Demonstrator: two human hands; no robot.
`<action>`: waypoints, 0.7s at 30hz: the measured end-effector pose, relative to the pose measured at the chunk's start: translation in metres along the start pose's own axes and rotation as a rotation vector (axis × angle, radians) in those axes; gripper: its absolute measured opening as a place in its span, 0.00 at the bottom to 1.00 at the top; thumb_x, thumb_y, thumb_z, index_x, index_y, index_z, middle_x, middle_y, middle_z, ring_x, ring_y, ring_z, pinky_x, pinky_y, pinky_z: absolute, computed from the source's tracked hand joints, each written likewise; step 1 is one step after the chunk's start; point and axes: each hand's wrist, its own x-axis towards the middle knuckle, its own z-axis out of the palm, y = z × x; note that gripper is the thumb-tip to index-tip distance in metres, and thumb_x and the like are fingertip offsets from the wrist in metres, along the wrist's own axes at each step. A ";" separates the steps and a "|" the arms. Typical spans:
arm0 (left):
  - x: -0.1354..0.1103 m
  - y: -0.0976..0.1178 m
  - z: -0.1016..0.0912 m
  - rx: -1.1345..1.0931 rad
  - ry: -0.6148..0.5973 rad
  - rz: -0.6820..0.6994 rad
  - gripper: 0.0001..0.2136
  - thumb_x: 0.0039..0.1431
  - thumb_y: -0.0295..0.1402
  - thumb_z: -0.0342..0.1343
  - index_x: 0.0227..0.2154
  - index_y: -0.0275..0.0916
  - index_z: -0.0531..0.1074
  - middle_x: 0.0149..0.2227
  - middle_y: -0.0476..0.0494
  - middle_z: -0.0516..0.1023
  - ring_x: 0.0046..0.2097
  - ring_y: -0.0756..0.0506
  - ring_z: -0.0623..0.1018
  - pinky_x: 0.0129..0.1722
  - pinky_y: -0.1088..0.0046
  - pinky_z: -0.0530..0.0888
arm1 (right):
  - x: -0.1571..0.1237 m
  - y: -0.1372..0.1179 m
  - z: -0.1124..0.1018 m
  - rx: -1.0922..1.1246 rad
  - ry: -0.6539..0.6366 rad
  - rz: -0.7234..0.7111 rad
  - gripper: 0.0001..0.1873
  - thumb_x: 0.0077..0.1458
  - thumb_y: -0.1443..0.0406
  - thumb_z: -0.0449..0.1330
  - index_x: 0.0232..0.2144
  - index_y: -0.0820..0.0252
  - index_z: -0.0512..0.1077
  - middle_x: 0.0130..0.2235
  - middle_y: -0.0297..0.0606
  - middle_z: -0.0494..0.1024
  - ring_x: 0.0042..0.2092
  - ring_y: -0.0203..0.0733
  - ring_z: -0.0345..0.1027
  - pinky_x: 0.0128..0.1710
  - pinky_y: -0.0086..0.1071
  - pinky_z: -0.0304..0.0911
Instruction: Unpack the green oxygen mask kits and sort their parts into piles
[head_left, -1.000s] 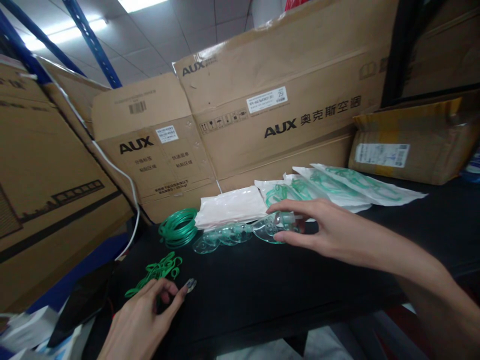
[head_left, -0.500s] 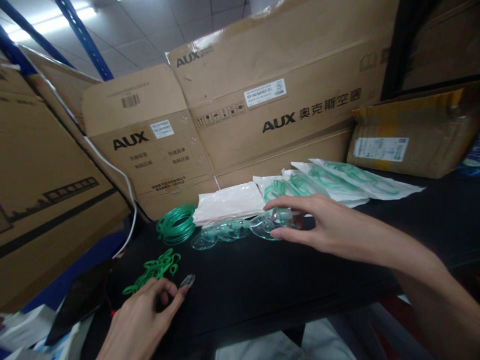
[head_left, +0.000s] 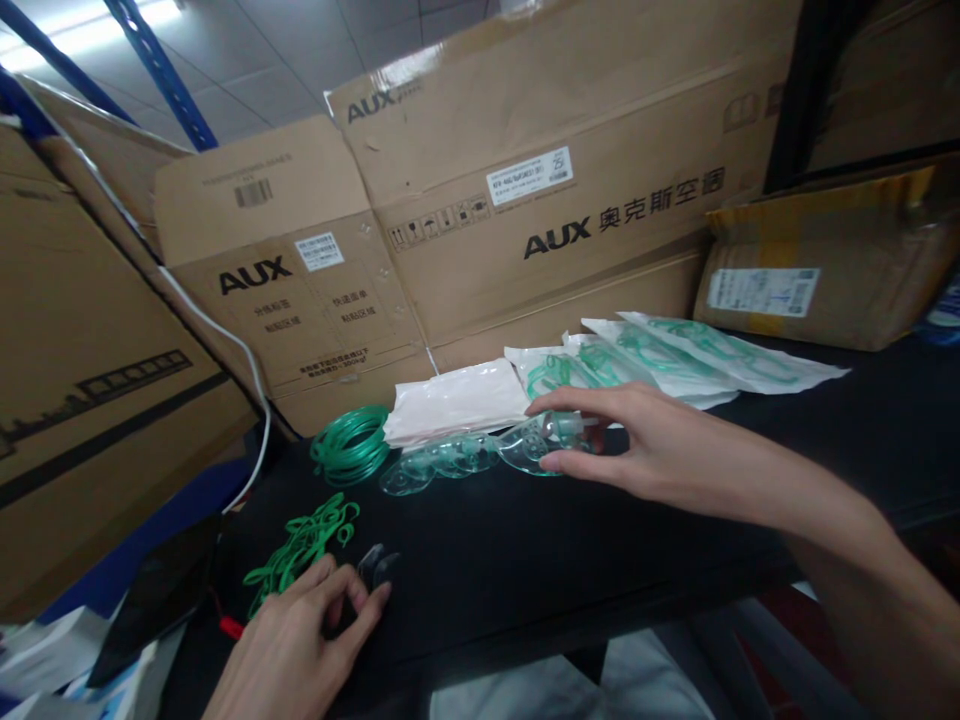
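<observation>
My right hand (head_left: 637, 445) reaches over the black table (head_left: 570, 560) and its thumb and fingers close on a clear green-tinted mask (head_left: 544, 445), the right-most of a row of clear masks (head_left: 442, 462). My left hand (head_left: 292, 650) rests at the near left edge, fingertips pinching a small clear piece (head_left: 377, 565). A bunch of green elastic straps (head_left: 304, 545) lies just beyond that hand. A coil of green tubing (head_left: 351, 445) sits further back.
A flat white pouch (head_left: 457, 402) and several sealed packets with green tubing (head_left: 675, 360) lie behind the masks. Large AUX cardboard boxes (head_left: 525, 200) wall in the back and left. A taped box (head_left: 817, 270) stands at the right. A dark flat object (head_left: 161, 590) lies at the left edge.
The left hand has slid slightly right, and the small clear piece at its fingertips has shifted with it. The right hand stays on the mask. The view tilted a little.
</observation>
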 end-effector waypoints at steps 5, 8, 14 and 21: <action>0.006 0.003 0.001 -0.053 0.250 -0.039 0.23 0.54 0.58 0.52 0.40 0.44 0.77 0.41 0.43 0.79 0.41 0.39 0.81 0.40 0.64 0.75 | 0.000 0.001 0.000 -0.006 0.001 -0.002 0.25 0.58 0.45 0.61 0.56 0.40 0.71 0.34 0.33 0.75 0.36 0.43 0.71 0.37 0.34 0.63; 0.018 0.002 0.003 -0.071 0.189 -0.075 0.25 0.55 0.51 0.51 0.48 0.41 0.76 0.46 0.40 0.80 0.43 0.37 0.81 0.42 0.62 0.76 | 0.000 0.002 0.001 -0.008 -0.009 0.001 0.26 0.58 0.45 0.61 0.57 0.41 0.71 0.35 0.34 0.75 0.36 0.43 0.71 0.37 0.34 0.63; 0.036 -0.003 0.008 -0.093 0.058 -0.018 0.18 0.55 0.41 0.48 0.43 0.41 0.78 0.41 0.42 0.81 0.39 0.40 0.81 0.39 0.64 0.75 | 0.001 0.004 0.000 0.010 -0.009 0.005 0.26 0.58 0.45 0.61 0.56 0.43 0.72 0.36 0.34 0.76 0.37 0.44 0.72 0.38 0.35 0.64; 0.036 0.004 0.006 -0.114 0.170 0.029 0.18 0.58 0.43 0.49 0.45 0.43 0.77 0.43 0.43 0.79 0.39 0.41 0.80 0.37 0.65 0.75 | 0.010 0.012 0.005 0.067 -0.018 0.022 0.23 0.59 0.48 0.61 0.55 0.43 0.71 0.40 0.34 0.77 0.39 0.44 0.72 0.42 0.36 0.65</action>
